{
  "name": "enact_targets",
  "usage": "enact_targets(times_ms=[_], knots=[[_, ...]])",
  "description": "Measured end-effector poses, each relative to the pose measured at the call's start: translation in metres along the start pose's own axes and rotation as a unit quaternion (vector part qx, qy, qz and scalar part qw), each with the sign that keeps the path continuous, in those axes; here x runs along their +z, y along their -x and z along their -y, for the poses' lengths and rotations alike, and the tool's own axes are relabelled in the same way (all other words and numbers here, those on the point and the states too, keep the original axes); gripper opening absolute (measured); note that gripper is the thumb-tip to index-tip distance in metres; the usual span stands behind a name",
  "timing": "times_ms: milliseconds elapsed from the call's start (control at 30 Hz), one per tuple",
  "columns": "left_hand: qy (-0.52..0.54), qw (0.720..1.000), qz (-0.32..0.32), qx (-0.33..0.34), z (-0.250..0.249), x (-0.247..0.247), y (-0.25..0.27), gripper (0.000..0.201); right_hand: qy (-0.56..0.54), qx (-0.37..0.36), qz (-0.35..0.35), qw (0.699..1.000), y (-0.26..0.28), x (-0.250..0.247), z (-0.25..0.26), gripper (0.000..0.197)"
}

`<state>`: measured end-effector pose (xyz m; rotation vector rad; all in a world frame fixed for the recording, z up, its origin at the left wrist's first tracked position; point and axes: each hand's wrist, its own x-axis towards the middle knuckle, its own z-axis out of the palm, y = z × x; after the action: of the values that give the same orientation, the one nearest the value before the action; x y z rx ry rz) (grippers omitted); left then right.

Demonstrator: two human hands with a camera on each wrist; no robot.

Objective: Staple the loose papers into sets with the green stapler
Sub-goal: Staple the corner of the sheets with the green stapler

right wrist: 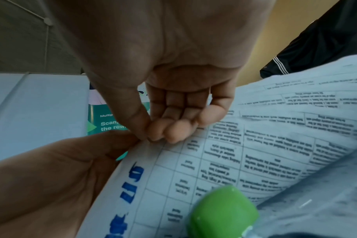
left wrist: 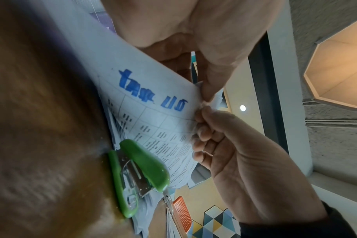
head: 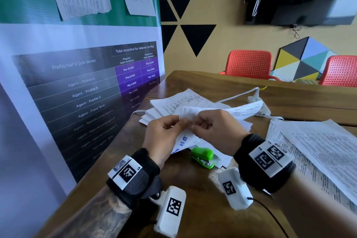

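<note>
Both hands up | our left hand [head: 164, 133] and right hand [head: 216, 127] pinch one corner of the printed white sheets [left wrist: 153, 116] | small green plastic stapler [head: 203, 157] lies on the table just below them, long axis toward us, right hand likely nearer.

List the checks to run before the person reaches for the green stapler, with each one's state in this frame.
1. Sheets held: ok, left hand and right hand both pinch the corner of the held papers.
2. Corner edges squared: cannot tell, fingertips cover them.
3. Green stapler free and within reach: ok, it lies on the table just below the hands, untouched.
4. Staples loaded: cannot tell.
5. A hand free to take the stapler: not ok, both are occupied.
</note>
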<state>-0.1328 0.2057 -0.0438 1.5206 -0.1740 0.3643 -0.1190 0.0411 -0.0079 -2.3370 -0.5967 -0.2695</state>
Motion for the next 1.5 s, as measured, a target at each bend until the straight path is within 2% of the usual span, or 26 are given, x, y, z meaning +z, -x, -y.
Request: enact_targets(times_ms=[133, 300, 433, 600, 667, 800, 833, 900, 1000, 1167, 1267, 1367, 1500], knots=[[0.011, 1.000, -0.008, -0.002, -0.002, 0.003, 0.002, 0.011, -0.024, 0.004, -0.035, 0.999, 0.000, -0.002, -0.002, 0.011], [0.020, 1.000, -0.006, -0.015, -0.007, 0.004, 0.003, 0.008, -0.007, 0.019, -0.009, 1.000, 0.001, -0.002, -0.002, 0.019], [0.018, 1.000, -0.010, -0.020, -0.007, 0.004, 0.005, 0.008, -0.024, 0.007, -0.030, 0.999, 0.000, -0.002, -0.001, 0.012], [0.006, 0.999, -0.003, -0.033, -0.006, 0.003, 0.005, 0.011, -0.028, 0.006, -0.054, 0.998, 0.001, -0.003, -0.001, 0.012], [0.018, 0.998, 0.008, -0.053, -0.008, 0.004, 0.007, 0.012, -0.019, -0.003, -0.045, 0.999, 0.002, -0.003, 0.000, 0.012], [0.141, 0.977, 0.023, -0.159, -0.013, 0.004, 0.004, 0.026, -0.017, -0.036, -0.058, 0.998, 0.002, -0.004, 0.001, 0.011], [0.145, 0.974, 0.030, -0.170, -0.013, 0.002, 0.002, 0.025, -0.019, -0.052, -0.066, 0.996, 0.002, -0.004, 0.000, 0.011], [0.092, 0.982, 0.060, -0.150, -0.013, -0.004, 0.000, 0.019, -0.014, -0.077, -0.070, 0.994, 0.001, -0.006, -0.001, 0.012], [-0.009, 0.991, 0.104, -0.085, -0.013, -0.008, 0.000, 0.015, 0.029, -0.102, -0.044, 0.993, -0.001, -0.008, -0.005, 0.010], [-0.113, 0.988, 0.105, -0.030, -0.015, -0.014, -0.005, 0.004, 0.046, -0.148, -0.021, 0.988, -0.003, -0.011, -0.009, 0.010], [-0.155, 0.977, 0.143, -0.030, -0.014, -0.017, -0.005, 0.009, 0.041, -0.165, -0.020, 0.985, -0.003, -0.009, -0.008, 0.009], [-0.137, 0.975, 0.164, -0.062, -0.013, -0.017, -0.003, 0.017, 0.022, -0.162, -0.019, 0.986, -0.001, -0.008, -0.005, 0.008], [-0.081, 0.977, 0.154, -0.123, -0.014, -0.013, -0.002, 0.019, -0.021, -0.126, -0.011, 0.992, 0.001, -0.014, -0.003, 0.036]])
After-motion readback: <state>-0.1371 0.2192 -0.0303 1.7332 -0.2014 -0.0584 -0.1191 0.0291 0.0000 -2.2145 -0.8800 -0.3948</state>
